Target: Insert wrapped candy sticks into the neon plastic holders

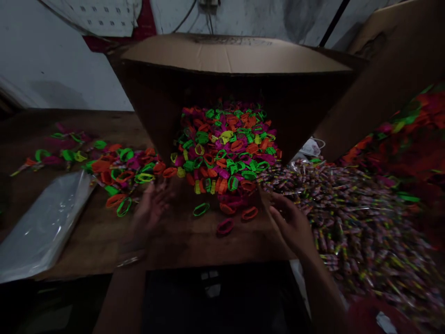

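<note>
Bands [225, 163] lie in and before the box [229, 58], likely light and bendy, best pinched at one side; my left grip [155, 204] is wide, my right grip [290, 222] I cannot tell

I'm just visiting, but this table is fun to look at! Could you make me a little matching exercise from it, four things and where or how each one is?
Things:
1. cardboard box
2. clear plastic packaging
3. heap of small wrapped items
4. white printed sheet

Places and states:
A. to the right of the right hand
B. up on the wall, at the left
C. lying at the left of the table
D. open at the front, with bright plastic bands inside

Pairs: 1-D, 2-C, 3-A, 4-B
</note>
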A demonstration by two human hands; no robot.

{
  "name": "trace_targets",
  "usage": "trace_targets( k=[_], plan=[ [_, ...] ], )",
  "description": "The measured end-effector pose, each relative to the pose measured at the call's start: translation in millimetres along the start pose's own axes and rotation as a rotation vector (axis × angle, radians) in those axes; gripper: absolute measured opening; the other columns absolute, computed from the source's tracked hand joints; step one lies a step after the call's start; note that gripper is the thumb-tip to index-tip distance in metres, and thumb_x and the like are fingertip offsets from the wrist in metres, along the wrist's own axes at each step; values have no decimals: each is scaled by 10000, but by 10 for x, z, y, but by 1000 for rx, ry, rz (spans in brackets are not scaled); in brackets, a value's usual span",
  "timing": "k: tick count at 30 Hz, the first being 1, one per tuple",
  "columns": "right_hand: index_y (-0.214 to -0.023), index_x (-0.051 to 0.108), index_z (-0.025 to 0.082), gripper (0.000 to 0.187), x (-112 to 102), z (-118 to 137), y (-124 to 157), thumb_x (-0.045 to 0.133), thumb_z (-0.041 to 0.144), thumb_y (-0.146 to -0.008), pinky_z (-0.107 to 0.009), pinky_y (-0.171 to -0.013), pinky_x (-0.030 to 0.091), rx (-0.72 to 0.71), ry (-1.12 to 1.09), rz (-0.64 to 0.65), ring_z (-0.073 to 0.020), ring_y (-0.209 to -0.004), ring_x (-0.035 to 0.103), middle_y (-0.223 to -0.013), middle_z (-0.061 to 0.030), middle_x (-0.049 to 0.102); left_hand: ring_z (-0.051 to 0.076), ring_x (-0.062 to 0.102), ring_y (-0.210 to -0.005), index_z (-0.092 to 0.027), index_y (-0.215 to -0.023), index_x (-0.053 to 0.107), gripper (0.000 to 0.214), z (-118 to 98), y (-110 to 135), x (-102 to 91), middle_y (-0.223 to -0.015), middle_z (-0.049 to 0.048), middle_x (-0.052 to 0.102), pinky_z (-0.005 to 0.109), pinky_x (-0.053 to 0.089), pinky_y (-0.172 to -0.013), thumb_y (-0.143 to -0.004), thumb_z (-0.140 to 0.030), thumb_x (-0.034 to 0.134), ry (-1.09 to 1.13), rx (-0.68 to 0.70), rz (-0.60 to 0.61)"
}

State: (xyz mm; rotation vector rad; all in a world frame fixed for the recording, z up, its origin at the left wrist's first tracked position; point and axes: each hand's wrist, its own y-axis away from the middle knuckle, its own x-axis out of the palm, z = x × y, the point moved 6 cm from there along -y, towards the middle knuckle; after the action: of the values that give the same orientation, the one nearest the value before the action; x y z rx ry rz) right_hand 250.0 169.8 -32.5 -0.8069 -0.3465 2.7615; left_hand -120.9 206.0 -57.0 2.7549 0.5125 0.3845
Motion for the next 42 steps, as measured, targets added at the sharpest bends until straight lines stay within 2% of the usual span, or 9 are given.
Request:
trace_targets(
  k=[4, 8, 11, 15, 23, 30, 35, 39, 42],
  plan=[
    [-1061, 651, 136, 306, 29, -187, -352, 460, 210, -833, -337, -748, 516, -31, 526, 107, -237, -880, 675, -1016, -143, 714, 154, 611, -648, -146, -716, 624, 59, 284, -187, 406, -724, 40, 667, 200, 404, -497, -736, -180, 668, -245, 17, 54],
    [-921, 703, 132, 263, 219, -232, -597, 460, 140, -822, -321, -774, 476, -46, 729, 219, -252, -871, 670, -942, -175, 725, 142, 604, -738, -130, -771, 620, 60, 369, -402, 730, -805, 33, 645, 251, 475, -638, -787, -177, 654, -336, 78, 34],
    [-919, 703, 123, 238, 330, -231, -617, 485, 165, -834, -319, -774, 462, -45, 792, 256, -252, -858, 668, -943, -197, 718, 144, 606, -767, -133, -822, 614, 115, 304, -458, 777, -844, 30, 638, 298, 499, -699, -833, -248, 620, -358, 121, 25],
    [-985, 679, 92, 271, 349, -277, -618, 467, 216, -873, -327, -751, 462, -1, 790, 248, -259, -863, 670, -999, -229, 696, 157, 595, -733, -174, -607, 574, 136, 181, -300, 659, -635, -1, 592, 220, 448, -631, -654, -157, 701, -328, 192, 5],
    [-955, 654, 145, 200, 387, -91, -486, 516, 216, -827, -264, -693, 507, -9, 470, 256, -192, -820, 689, -933, -113, 734, 139, 578, -623, -185, -790, 664, 187, 173, 387, 536, -766, 18, 674, 215, 435, -546, -647, -304, 680, -230, 218, 101],
    [-925, 679, 222, 210, 678, 540, 121, 672, 302, -731, -324, -804, 558, 47, -565, 351, -187, -907, 686, -978, -40, 741, 169, 628, -796, -216, -1037, 665, 452, 184, 739, 923, -926, 31, 703, 217, 475, -683, -598, -232, 775, -173, 212, 360],
    [-974, 694, 249, 320, 768, 512, 253, 755, 303, -664, -348, -773, 576, 212, -754, 329, -198, -909, 684, -964, -34, 746, 151, 597, -693, -183, -846, 714, 218, 209, 786, 956, -797, 25, 692, 198, 432, -571, -660, -296, 717, -179, 187, 389],
    [-959, 709, 252, 308, 810, 466, 324, 762, 305, -661, -324, -733, 584, 303, -847, 362, -176, -819, 699, -965, -23, 749, 174, 616, -825, -186, -800, 716, 161, 234, 846, 1002, -880, 35, 693, 217, 469, -715, -682, -293, 699, -140, 242, 416],
    [-938, 718, 235, 293, 765, 481, 351, 759, 320, -660, -335, -714, 588, 297, -794, 380, -188, -783, 704, -937, -30, 756, 186, 625, -874, -181, -810, 691, 200, 335, 858, 1015, -965, 52, 686, 239, 489, -750, -722, -360, 671, 38, 131, 392]
  ],
)
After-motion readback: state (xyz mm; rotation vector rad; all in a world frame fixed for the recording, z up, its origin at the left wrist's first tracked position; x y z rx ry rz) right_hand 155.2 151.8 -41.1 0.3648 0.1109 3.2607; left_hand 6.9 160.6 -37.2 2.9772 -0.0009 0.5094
